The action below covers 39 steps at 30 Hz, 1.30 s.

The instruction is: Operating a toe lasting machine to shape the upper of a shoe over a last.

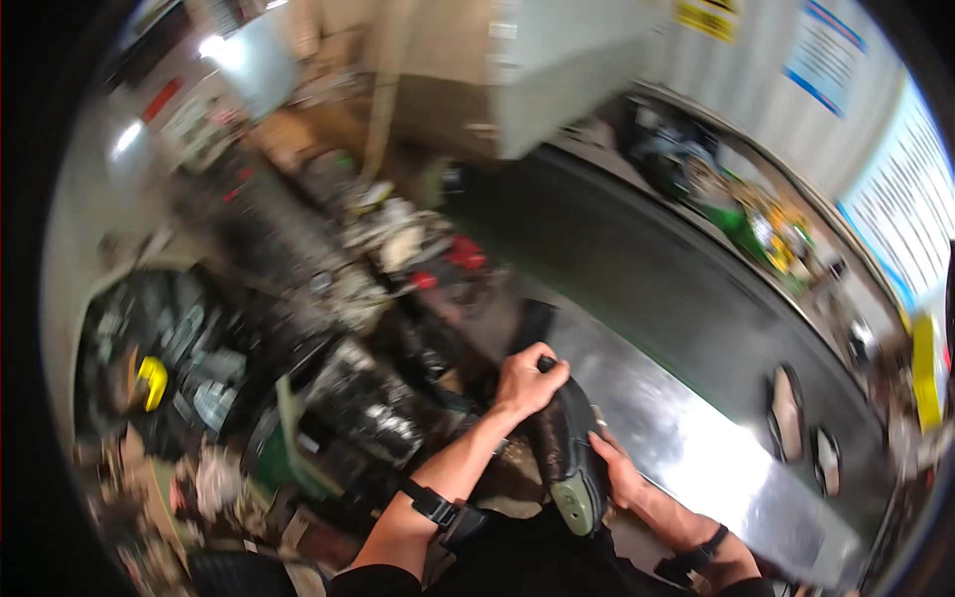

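Black shoe (576,428): left of metal ledge (652,383)
Left hand (529,384): closed on dark rounded end (546,364)
Right hand (621,472): gripping shoe's side
Two shoes (788,418): right of ledge, on belt (637,264)

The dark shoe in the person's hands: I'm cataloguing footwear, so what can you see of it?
The dark shoe looks black and slightly shiny, perhaps leather or rubber, with a rounded pale green patch at its near end. It slants away from the person's body, far end toward the picture's upper left. The left hand is at its far end, the right hand at its right side. Finer detail is blurred.
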Tool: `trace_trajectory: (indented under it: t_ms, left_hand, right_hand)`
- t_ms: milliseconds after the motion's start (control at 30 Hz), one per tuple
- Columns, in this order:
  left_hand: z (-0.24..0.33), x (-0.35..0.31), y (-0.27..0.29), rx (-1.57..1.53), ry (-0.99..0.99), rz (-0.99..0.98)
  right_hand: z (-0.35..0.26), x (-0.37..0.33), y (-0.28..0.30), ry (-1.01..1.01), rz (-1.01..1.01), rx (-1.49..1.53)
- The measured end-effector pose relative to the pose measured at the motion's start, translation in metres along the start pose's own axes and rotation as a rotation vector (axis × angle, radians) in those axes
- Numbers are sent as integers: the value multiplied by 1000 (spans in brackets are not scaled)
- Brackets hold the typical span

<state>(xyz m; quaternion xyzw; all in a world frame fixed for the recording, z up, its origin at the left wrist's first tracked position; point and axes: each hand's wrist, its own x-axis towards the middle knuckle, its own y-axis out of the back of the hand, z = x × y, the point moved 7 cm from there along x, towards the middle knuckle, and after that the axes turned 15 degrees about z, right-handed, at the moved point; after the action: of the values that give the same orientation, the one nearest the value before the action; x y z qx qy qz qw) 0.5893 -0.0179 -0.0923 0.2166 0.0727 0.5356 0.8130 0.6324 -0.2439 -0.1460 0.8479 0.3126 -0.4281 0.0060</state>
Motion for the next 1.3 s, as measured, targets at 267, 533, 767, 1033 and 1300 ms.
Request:
trace_trajectory:
  t_ms: [267,533,767,1033,1300]
  left_hand:
    - [-35,-44,319,74,107,667]
    - [-113,-139,581,-511,267,1088]
    - [-147,-214,576,-952,487,1191]
    - [-205,-185,587,-1049,672,1106]
    - [-204,-165,598,-1108,671,1124]
  right_hand:
    - [31,-71,-235,476,-331,-267]
    - [136,-130,-445,248,-634,-200]
    - [177,-141,-540,141,-693,-101]
    - [195,-113,-595,42,-683,-36]
    - [192,-108,-615,37,-597,-81]
